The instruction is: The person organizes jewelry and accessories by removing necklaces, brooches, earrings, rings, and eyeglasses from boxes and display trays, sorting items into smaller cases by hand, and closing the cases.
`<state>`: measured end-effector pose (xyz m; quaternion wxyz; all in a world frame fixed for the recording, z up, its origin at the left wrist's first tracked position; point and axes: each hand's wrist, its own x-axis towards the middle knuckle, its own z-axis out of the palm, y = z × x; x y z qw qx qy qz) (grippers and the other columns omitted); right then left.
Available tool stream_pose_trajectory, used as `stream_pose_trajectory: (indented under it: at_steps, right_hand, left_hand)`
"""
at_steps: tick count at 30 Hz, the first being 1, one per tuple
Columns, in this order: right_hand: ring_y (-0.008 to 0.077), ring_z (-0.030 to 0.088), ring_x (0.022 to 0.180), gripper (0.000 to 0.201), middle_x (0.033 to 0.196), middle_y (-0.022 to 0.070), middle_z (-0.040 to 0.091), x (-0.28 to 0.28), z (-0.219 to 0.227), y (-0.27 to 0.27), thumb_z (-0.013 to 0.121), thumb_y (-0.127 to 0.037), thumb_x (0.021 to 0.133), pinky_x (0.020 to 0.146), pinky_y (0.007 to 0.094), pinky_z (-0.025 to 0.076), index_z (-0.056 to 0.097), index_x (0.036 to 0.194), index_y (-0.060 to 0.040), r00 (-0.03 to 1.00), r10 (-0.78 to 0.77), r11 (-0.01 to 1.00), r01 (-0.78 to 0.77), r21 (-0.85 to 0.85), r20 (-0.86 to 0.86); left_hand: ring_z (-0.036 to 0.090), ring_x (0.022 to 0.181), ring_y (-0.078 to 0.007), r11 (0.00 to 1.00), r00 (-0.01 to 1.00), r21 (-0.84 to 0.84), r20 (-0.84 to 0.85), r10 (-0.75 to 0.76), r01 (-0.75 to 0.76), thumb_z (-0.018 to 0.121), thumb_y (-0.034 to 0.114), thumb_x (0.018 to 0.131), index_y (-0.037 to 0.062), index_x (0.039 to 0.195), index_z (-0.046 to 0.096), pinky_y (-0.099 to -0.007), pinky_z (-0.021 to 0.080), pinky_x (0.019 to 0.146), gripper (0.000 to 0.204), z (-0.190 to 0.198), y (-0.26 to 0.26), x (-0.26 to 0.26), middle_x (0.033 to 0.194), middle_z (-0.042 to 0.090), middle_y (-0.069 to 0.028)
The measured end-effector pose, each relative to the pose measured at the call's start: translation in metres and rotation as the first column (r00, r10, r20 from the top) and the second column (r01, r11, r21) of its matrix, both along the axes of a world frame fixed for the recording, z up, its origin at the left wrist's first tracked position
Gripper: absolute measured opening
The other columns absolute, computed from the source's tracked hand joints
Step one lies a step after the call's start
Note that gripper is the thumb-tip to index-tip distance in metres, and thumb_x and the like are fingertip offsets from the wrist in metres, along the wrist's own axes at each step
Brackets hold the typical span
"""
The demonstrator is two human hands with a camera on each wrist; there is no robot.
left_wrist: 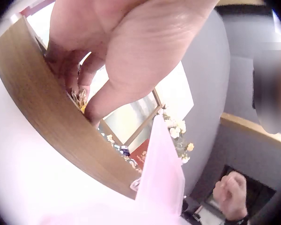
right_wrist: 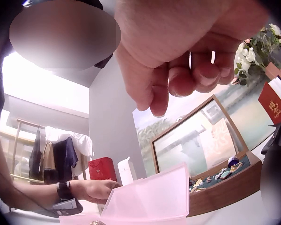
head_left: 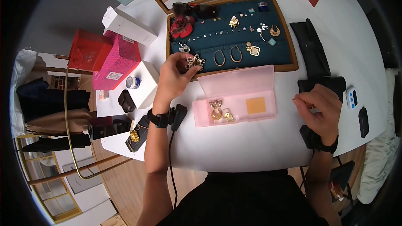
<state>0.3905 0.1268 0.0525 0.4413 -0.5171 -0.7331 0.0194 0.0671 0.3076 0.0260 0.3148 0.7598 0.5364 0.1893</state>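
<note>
My left hand pinches a flower-shaped openwork brooch between thumb and fingers, over the front left corner of the jewelry case. In the left wrist view the brooch shows gold between the fingertips, close behind the case's wooden wall. Nearer to me a pink plastic box stands with its lid raised. It holds several gold pieces and a yellow square. My right hand hovers at the right with loosely curled fingers and nothing in them, near a black pouch.
On the dark green lining lie two hoop earrings, a red fabric flower and several small pieces. A long black case lies to the right. Boxes, a red bag and a blue-lidded jar crowd the left side.
</note>
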Motion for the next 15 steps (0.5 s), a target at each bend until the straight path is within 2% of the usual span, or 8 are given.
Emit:
stream_pose_trajectory:
  at_steps: [1,3,6,8,10,12,13,15]
  right_hand:
    - [0.0146,0.049,0.047,0.015,0.061,0.003,0.057,0.0,-0.001,-0.001,0.081,-0.001,0.073,0.045,0.0264,0.034,0.068,0.079,-0.0052,1.0,-0.004,1.0,0.003,-0.02,-0.02]
    - [0.0144,0.049,0.047,0.015,0.061,0.0029,0.055,0.0,-0.002,-0.002,0.081,-0.001,0.074,0.045,0.0266,0.033,0.068,0.079,-0.0061,0.999,-0.008,0.999,0.006,-0.035,-0.047]
    - [0.0144,0.048,0.047,0.014,0.059,0.0031,0.053,-0.002,-0.004,-0.001,0.08,-0.003,0.076,0.044,0.0269,0.033,0.067,0.078,-0.0071,0.998,-0.022,0.998,0.019,-0.059,-0.057]
    - [0.0149,0.047,0.047,0.014,0.059,0.0034,0.052,-0.003,-0.005,-0.002,0.08,-0.004,0.077,0.044,0.0272,0.032,0.066,0.077,-0.0069,0.997,-0.01,0.994,0.001,-0.108,-0.081]
    - [0.014,0.048,0.048,0.012,0.061,0.0038,0.054,-0.008,-0.001,-0.003,0.078,-0.004,0.079,0.045,0.0263,0.033,0.066,0.078,-0.0058,0.994,0.014,0.99,-0.029,-0.137,-0.109]
    - [0.0122,0.05,0.05,0.009,0.063,0.0032,0.057,-0.013,0.001,-0.006,0.077,-0.003,0.08,0.046,0.0251,0.035,0.068,0.081,-0.0047,0.969,0.124,0.956,-0.174,-0.234,-0.215]
    - [0.0109,0.051,0.052,0.008,0.066,0.0024,0.06,-0.016,0.005,-0.008,0.077,-0.003,0.08,0.048,0.0244,0.037,0.07,0.083,-0.0044,0.95,0.193,0.934,-0.255,-0.251,-0.247]
    - [0.0111,0.053,0.054,0.01,0.069,0.0019,0.063,-0.027,0.009,-0.01,0.079,-0.005,0.08,0.05,0.0243,0.04,0.071,0.086,-0.0053,0.93,0.268,0.915,-0.327,-0.234,-0.251]
  left_hand:
    - [0.064,0.078,-0.0091,1.0,1.0,0.006,-0.002,0.001,-0.001,0.077,0.005,0.085,-0.0022,0.108,0.065,-0.0254,0.052,0.07,0.027,-0.002,0.002,-0.003,0.09,0.068,-0.0048]
    - [0.065,0.081,-0.0083,0.996,0.957,-0.09,0.287,0.047,-0.022,0.077,0.004,0.085,-0.0016,0.111,0.063,-0.0232,0.053,0.074,0.029,-0.008,0.006,-0.011,0.093,0.07,-0.0058]
    - [0.066,0.083,-0.0102,0.992,0.9,-0.08,0.419,0.12,-0.095,0.077,0.004,0.086,-0.0023,0.114,0.06,-0.0224,0.053,0.077,0.033,0.007,-0.003,-0.019,0.095,0.07,-0.0064]
    - [0.065,0.085,-0.0106,0.984,0.875,-0.132,0.453,0.17,-0.123,0.075,0.005,0.088,-0.0034,0.12,0.059,-0.0241,0.053,0.077,0.036,0.034,-0.031,-0.018,0.098,0.07,-0.0064]
    - [0.063,0.088,-0.01,0.994,0.804,-0.094,0.586,0.098,-0.052,0.069,0.006,0.093,-0.0037,0.131,0.056,-0.026,0.053,0.077,0.041,0.049,-0.065,-0.018,0.104,0.069,-0.0061]
    - [0.06,0.09,-0.0095,0.991,0.774,-0.12,0.632,0.034,0.055,0.062,0.006,0.098,-0.0029,0.141,0.05,-0.027,0.052,0.077,0.046,0.054,-0.101,-0.012,0.108,0.068,-0.0062]
    - [0.058,0.091,-0.0089,0.981,0.784,-0.169,0.62,0.029,0.097,0.061,0.007,0.099,-0.0012,0.145,0.047,-0.0267,0.051,0.078,0.049,0.053,-0.119,-0.009,0.114,0.067,-0.0077]
    - [0.055,0.091,-0.0111,0.965,0.798,-0.192,0.602,-0.031,0.182,0.056,0.01,0.102,0.0009,0.148,0.045,-0.0261,0.05,0.077,0.048,0.051,-0.148,-0.003,0.112,0.06,-0.0075]
